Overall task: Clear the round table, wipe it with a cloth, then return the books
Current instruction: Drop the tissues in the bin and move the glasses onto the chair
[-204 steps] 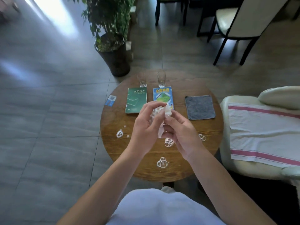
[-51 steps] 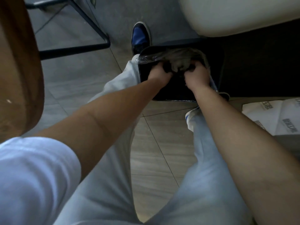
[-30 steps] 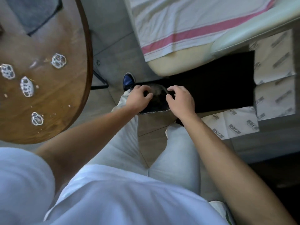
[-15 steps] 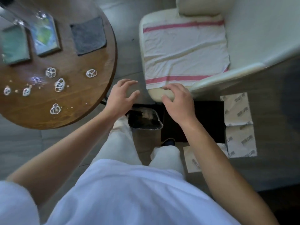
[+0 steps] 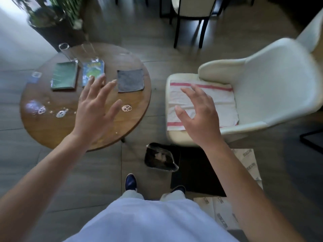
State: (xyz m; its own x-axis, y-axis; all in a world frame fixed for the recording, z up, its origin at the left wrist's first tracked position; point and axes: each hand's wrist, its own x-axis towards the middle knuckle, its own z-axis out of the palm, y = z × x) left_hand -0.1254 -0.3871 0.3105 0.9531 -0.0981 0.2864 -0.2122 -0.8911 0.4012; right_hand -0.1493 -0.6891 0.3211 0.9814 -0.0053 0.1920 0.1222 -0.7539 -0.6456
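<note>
In the frame's upper left, a round brown wooden table (image 5: 43, 130) carries a green book (image 5: 64, 75), a blue-green book (image 5: 93, 70), a folded grey cloth (image 5: 130, 80), two clear glasses (image 5: 67, 51) and white foam blobs (image 5: 126, 108).

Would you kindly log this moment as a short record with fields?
table: round table, wooden
books: green book beside blue book
cloth: grey cloth, flat, right of the books
glasses: two glasses behind the books
mess: foam blobs on the tabletop
hands: left hand and right hand open, empty
bin: bin on the floor

Dim daylight from upper left, motion-blurred, edge-warped.
</note>
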